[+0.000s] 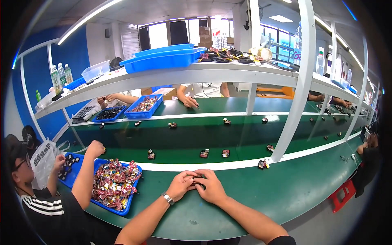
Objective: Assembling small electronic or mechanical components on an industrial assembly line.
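Observation:
Over the near green bench my left hand [180, 188], with a metal-band watch at its wrist, meets my right hand [211, 188]. Both are closed, fingertips together, around a small dark part [198, 177]; the fingers hide most of it, so its kind cannot be made out. Left of my hands a blue tray [136, 192] is heaped with small red, yellow and white electronic parts [113, 183]. A similar small part [263, 164] lies to the right, by the white rail.
Small parts [204, 153] sit spaced along the green conveyor belt [179, 141] ahead. A white post [295, 90] rises front right, under a shelf with blue trays [163, 57]. A co-worker [45, 204] sits at left, reaching over a blue tray; another person's hand [190, 101] works across the belt.

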The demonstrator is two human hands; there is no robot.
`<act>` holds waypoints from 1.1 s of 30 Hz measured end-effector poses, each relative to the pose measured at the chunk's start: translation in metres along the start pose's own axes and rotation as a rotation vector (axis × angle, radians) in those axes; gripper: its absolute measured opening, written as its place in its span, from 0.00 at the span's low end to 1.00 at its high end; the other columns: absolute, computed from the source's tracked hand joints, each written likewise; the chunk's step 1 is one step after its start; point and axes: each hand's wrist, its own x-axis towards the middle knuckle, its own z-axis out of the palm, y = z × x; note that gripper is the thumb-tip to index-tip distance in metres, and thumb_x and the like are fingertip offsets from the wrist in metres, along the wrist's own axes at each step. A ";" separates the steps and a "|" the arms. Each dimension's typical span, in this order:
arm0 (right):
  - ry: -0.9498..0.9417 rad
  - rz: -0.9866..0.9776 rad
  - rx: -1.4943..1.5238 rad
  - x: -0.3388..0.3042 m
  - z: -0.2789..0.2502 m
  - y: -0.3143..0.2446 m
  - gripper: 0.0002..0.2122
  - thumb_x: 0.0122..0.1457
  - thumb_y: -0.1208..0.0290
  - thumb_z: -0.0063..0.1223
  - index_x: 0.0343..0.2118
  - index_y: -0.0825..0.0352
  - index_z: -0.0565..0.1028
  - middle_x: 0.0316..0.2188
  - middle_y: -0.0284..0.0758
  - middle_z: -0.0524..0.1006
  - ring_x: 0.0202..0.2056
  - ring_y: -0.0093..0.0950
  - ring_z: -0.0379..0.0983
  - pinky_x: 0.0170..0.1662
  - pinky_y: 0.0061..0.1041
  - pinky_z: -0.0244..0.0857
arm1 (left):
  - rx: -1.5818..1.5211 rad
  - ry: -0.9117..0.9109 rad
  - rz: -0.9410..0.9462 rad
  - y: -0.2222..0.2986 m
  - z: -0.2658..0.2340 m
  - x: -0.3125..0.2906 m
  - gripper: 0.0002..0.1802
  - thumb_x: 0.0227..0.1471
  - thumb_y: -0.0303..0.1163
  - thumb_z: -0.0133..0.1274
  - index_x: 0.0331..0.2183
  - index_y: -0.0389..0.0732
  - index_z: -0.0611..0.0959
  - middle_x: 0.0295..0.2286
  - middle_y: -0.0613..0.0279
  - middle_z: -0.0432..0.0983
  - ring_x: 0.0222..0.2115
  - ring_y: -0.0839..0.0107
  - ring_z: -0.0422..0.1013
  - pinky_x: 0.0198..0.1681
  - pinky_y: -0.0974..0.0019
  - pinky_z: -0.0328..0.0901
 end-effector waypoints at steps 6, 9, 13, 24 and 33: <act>0.045 -0.028 -0.038 -0.001 -0.007 0.001 0.09 0.46 0.78 0.60 0.33 0.63 0.80 0.46 0.35 0.73 0.50 0.37 0.67 0.51 0.33 0.66 | -0.131 -0.093 0.005 0.000 -0.001 0.002 0.13 0.59 0.28 0.50 0.46 0.39 0.71 0.51 0.54 0.69 0.49 0.65 0.69 0.53 0.57 0.67; 0.054 0.006 0.014 -0.003 -0.002 0.005 0.09 0.45 0.78 0.59 0.32 0.64 0.80 0.45 0.35 0.74 0.51 0.37 0.67 0.52 0.33 0.65 | -0.112 -0.091 0.001 0.002 -0.001 0.000 0.14 0.58 0.29 0.52 0.45 0.39 0.71 0.51 0.54 0.69 0.50 0.65 0.69 0.53 0.56 0.67; 0.062 0.074 0.108 -0.005 0.005 0.010 0.09 0.47 0.78 0.58 0.33 0.64 0.80 0.46 0.35 0.74 0.52 0.37 0.66 0.52 0.33 0.65 | -0.104 -0.068 0.010 0.002 0.002 0.000 0.14 0.58 0.28 0.52 0.46 0.39 0.71 0.49 0.55 0.71 0.49 0.65 0.70 0.52 0.57 0.68; 0.105 -0.061 -0.040 0.003 0.000 0.006 0.08 0.47 0.77 0.59 0.33 0.64 0.78 0.41 0.34 0.74 0.45 0.34 0.70 0.43 0.30 0.70 | -0.085 0.036 0.003 0.001 0.010 -0.001 0.12 0.62 0.24 0.42 0.48 0.36 0.69 0.44 0.55 0.74 0.46 0.68 0.72 0.51 0.61 0.70; 0.045 -0.148 -0.183 0.005 -0.005 0.004 0.08 0.47 0.78 0.58 0.33 0.63 0.77 0.38 0.32 0.73 0.40 0.32 0.72 0.37 0.29 0.72 | -0.077 0.057 -0.027 0.003 0.010 0.000 0.13 0.60 0.25 0.45 0.48 0.37 0.68 0.45 0.56 0.73 0.46 0.67 0.71 0.51 0.57 0.69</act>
